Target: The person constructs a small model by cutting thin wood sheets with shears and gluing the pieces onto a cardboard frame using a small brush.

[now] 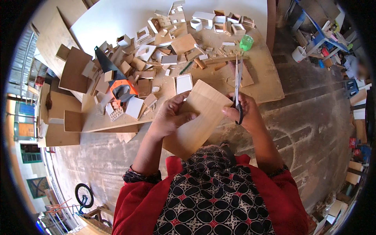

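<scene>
My left hand (172,115) grips a thin sheet of wood veneer (203,113) by its left edge, thumb on top and fingers beneath. The sheet is pale brown, with a slightly jagged far edge, and is tilted in front of my body. In my right hand (246,111) is a pair of scissors (237,84) with dark handles, its long blades pointing away from me and looking nearly closed. The right thumb comes close to the sheet's right edge; I cannot tell whether it touches. Just beyond the sheet lies a small white-faced frame (183,83) on the table.
Wood offcuts and small boxes cover much of the wooden table (270,84). A hand saw (123,91) with an orange handle lies at left. Farther back stand a white cup (196,24) and a green plastic container (246,42). A bicycle wheel (84,195) shows at lower left.
</scene>
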`<state>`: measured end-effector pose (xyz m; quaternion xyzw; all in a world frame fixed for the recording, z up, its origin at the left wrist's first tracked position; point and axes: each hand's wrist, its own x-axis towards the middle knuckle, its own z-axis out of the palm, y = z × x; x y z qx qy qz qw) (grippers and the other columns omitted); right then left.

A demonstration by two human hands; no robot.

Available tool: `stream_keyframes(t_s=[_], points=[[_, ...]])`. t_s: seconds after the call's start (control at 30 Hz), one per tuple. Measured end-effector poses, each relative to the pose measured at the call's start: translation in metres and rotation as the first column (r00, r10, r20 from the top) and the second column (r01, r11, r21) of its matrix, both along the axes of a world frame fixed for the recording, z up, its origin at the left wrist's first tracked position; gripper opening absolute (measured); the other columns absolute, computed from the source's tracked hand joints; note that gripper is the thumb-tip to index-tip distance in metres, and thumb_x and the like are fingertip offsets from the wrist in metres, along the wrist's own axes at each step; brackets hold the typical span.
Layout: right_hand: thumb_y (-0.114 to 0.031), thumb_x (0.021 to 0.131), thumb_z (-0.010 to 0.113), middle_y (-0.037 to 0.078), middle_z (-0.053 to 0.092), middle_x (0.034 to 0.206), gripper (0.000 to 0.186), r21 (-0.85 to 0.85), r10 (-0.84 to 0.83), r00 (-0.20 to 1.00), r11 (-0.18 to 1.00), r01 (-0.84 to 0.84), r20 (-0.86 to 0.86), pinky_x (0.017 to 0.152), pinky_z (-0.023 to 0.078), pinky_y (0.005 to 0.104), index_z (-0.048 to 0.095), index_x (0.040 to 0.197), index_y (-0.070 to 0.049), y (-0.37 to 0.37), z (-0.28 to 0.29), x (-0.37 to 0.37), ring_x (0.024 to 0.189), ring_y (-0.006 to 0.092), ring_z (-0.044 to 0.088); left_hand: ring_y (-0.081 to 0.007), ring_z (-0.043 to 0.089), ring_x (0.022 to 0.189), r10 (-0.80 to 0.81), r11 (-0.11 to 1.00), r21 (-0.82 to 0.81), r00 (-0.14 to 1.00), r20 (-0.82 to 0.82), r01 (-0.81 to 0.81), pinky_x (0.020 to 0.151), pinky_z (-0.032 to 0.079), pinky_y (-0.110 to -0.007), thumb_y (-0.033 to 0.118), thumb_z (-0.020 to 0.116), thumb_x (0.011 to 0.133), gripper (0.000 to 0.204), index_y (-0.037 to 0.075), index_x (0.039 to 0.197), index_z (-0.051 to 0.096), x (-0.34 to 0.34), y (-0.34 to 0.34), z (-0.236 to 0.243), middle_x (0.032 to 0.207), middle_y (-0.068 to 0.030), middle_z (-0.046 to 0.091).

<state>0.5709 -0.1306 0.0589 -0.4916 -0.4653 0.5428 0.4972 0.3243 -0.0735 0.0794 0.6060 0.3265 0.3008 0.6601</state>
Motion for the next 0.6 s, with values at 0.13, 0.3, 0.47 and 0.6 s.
stream_keyframes(t_s=[0.13, 0.3, 0.47, 0.6], points=[[-0.016, 0.072, 0.077, 0.004, 0.062, 0.087, 0.048, 0.057, -0.038, 0.999, 0.998, 0.039, -0.025, 0.071, 0.047, 0.0238, 0.056, 0.11, 0.005, 0.008, -0.01, 0.002, 0.077, 0.0078, 0.056, -0.0164, 0.057, 0.109, 0.079, 0.972, -0.233, 0.979, 0.187, -0.034, 0.098, 0.042, -0.032, 0.004, 0.075, 0.074, 0.065, -0.004, 0.13, 0.045, 0.019, -0.007, 0.001, 0.12, -0.0088, 0.06], [-0.016, 0.073, 0.077, 0.005, 0.062, 0.086, 0.047, 0.037, -0.095, 0.984, 0.994, 0.102, -0.152, 0.069, 0.047, 0.0238, 0.057, 0.109, 0.004, 0.02, -0.015, 0.008, 0.074, 0.0077, 0.056, -0.0148, 0.063, 0.096, -0.086, 0.933, -0.35, 0.996, 0.014, 0.085, 0.09, 0.047, -0.03, 0.003, 0.075, 0.074, 0.045, 0.0, 0.116, 0.059, 0.008, -0.022, -0.032, 0.108, -0.0083, 0.066], [-0.015, 0.078, 0.076, 0.001, 0.059, 0.08, 0.036, 0.217, -0.151, 0.985, 0.967, 0.131, 0.079, 0.062, 0.044, 0.0222, 0.058, 0.105, 0.0, 0.019, -0.032, 0.003, 0.067, 0.0058, 0.052, -0.016, 0.064, 0.092, 0.136, 0.912, -0.409, 0.956, 0.259, -0.019, 0.084, 0.05, -0.031, -0.001, 0.07, 0.078, 0.037, 0.002, 0.113, 0.061, 0.021, -0.038, -0.038, 0.101, -0.0081, 0.068], [-0.016, 0.078, 0.076, -0.004, 0.055, 0.065, 0.026, 0.149, 0.105, 0.976, 0.98, -0.134, 0.193, 0.053, 0.037, 0.0219, 0.062, 0.097, -0.004, -0.018, -0.037, 0.008, 0.06, 0.0036, 0.046, -0.0186, 0.064, 0.096, 0.334, 0.878, -0.456, 0.869, 0.365, -0.146, 0.085, 0.051, -0.035, 0.001, 0.07, 0.08, 0.037, 0.002, 0.115, 0.058, 0.027, -0.042, -0.024, 0.107, -0.009, 0.066]])
